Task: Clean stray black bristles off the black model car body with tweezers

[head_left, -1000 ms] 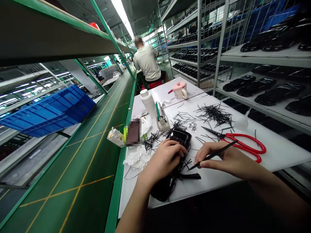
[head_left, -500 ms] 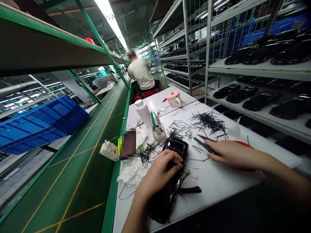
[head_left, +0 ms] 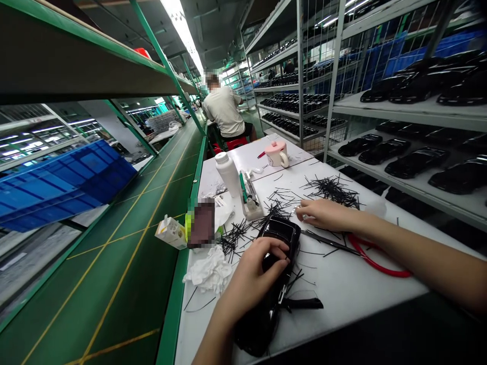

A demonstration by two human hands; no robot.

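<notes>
A glossy black model car (head_left: pixel 254 329) lies on the white table, its near end toward me. Curled across its middle, my left hand (head_left: pixel 262 268) grips it, covering part of the body. My right hand (head_left: pixel 323 214) is at a small pile of shiny bits (head_left: pixel 294 211) past the car's far end. Its fingertips are bent together among the bits; whatever they pinch is too small to make out. Below that hand lies a pair of scissors (head_left: pixel 331 243) with a red handle, partly under my right forearm. Thin black strips (head_left: pixel 331 188) are scattered around the car.
A white bottle (head_left: pixel 227 175), a tool holder (head_left: pixel 251 205) and a lidded mug (head_left: pixel 277 153) stand farther back. Crumpled tissue (head_left: pixel 209 271) and a drink carton (head_left: pixel 170 232) are at left, beside the green conveyor (head_left: pixel 125 274). Racks of black cars (head_left: pixel 395 114) line the right. A person (head_left: pixel 224 111) sits ahead.
My right hand has let go of the scissors, which now lie on the table, and has moved left to the shiny bits. My left hand stays on the model car.
</notes>
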